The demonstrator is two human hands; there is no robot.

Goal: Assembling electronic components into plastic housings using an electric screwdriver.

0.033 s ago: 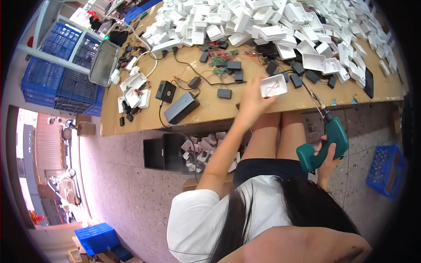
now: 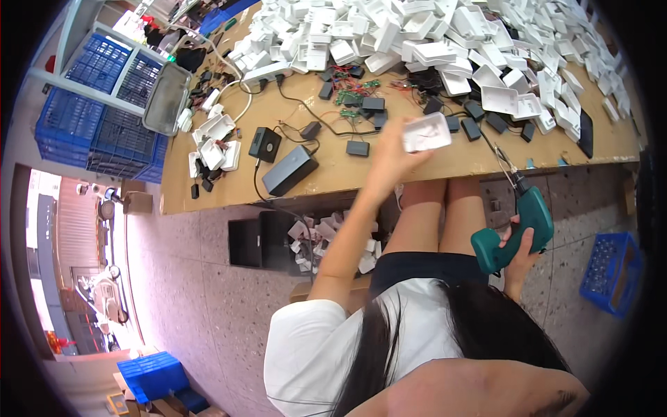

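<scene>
My left hand point(image 2: 391, 156) is closed on one edge of a small white plastic case point(image 2: 428, 133), just above the table's near edge. The case's open side faces up and toward me, and thin reddish wires show faintly inside. My right hand point(image 2: 520, 254) grips the handle of a green soldering gun point(image 2: 533, 219), off the table's near edge on the right. Its thin metal tip point(image 2: 506, 161) points up and left over the table edge, apart from the case.
A large heap of white plastic cases point(image 2: 417, 31) covers the back of the brown table point(image 2: 333, 177). Nearer lie small black boxes point(image 2: 358, 149), green circuit boards with wires, and a grey power block point(image 2: 290, 171). Beneath stands a bin of white pieces point(image 2: 323, 236); a blue crate point(image 2: 611, 273) sits at right.
My left hand has drawn the white case slightly left and tilted it, so the wires inside show less. The right hand and soldering gun stay nearly still.
</scene>
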